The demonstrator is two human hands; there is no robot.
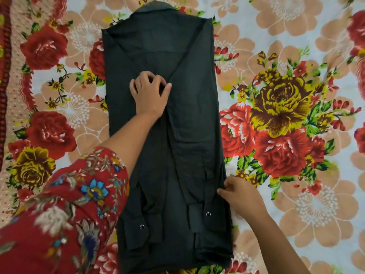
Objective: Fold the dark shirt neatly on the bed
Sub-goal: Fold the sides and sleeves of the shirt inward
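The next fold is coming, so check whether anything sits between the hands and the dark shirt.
Nothing visible does. The left hand touches the dark shirt at its middle, and the right hand holds its right edge. Only its own folded-in sleeves lie on top.

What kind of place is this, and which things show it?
Probably a bed in a home: a floral bedsheet covers the whole surface, a dark shirt lies on it folded into a long strip, and the left hand and right hand hold it.
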